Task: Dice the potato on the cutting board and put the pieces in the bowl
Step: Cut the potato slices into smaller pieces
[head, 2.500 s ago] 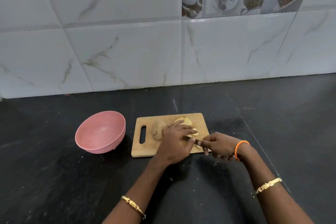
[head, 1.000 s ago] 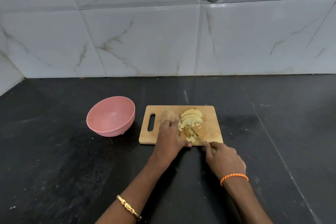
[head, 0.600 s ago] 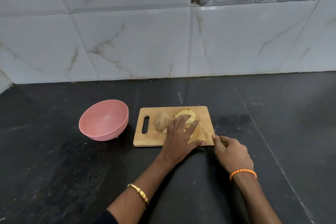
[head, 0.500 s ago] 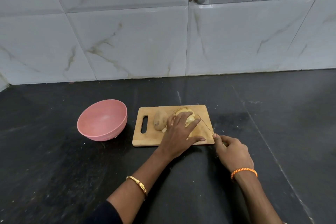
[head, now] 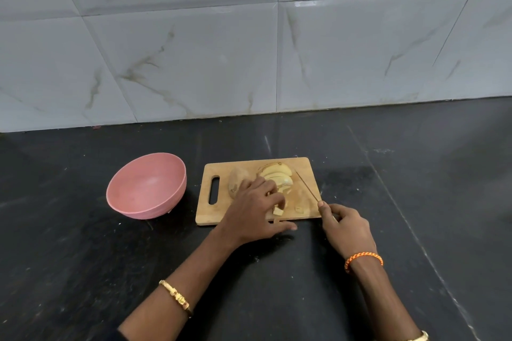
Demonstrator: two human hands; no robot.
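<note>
Left hand (head: 253,209) curls over potato slices (head: 277,177); right hand (head: 346,227) grips knife (head: 306,187) beside.

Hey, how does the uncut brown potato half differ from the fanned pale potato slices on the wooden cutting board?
The uncut brown potato half is one whole lump with its skin showing; the fanned pale potato slices are separate curved pieces showing pale cut flesh. The half lies nearer the board's handle slot, the slices nearer the knife. The left hand partly covers the half. Both lie on the wooden cutting board.
</note>
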